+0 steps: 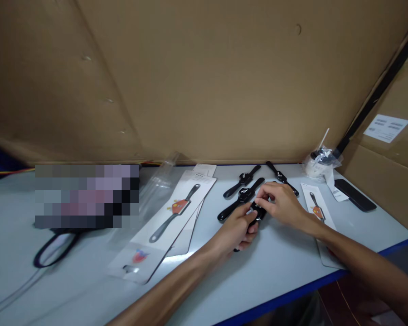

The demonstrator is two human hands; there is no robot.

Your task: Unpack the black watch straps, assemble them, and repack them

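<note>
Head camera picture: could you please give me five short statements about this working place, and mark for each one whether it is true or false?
1. The left hand holds a black tool, and fingers of the right hand are at it too. True.
2. Only one other tool of this shape lies on the table. False: three other black tools lie there.
3. The large printed card stands upright. False: the large printed card lies flat, to the left of the hands.
4. The bagged white container is to the left of both hands. False: the bagged white container is to their right.
5. A narrower printed card lies partly under the right forearm. True.
</note>
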